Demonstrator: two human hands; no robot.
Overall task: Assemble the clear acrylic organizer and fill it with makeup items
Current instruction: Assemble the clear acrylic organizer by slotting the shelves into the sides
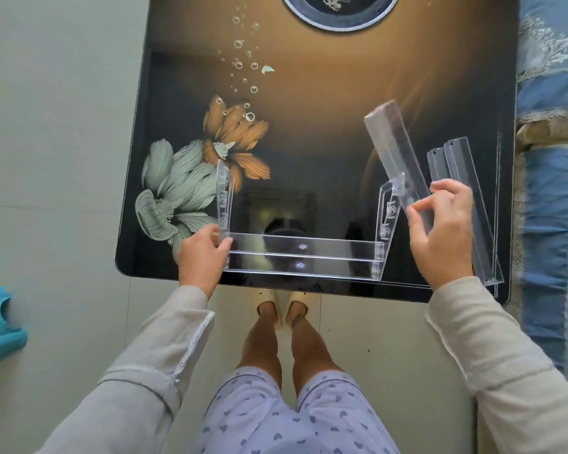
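While the left hand (201, 253) grips the lower left corner of the half-built clear organizer (304, 257), which stands at the near edge of the dark flowered surface (309, 126), the right hand (440, 231) pinches the near end of a loose clear shelf (395, 152) between thumb and fingers. This shelf slants away, just beside the organizer's right side panel (389, 211). Two spare shelves (456, 168) lie on the surface further right.

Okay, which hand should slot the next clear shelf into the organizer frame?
Right. The right hand holds the loose shelf strip, whose lower end sits by the right side panel. The left hand grips the left side panel near its base, probably steadying the frame.
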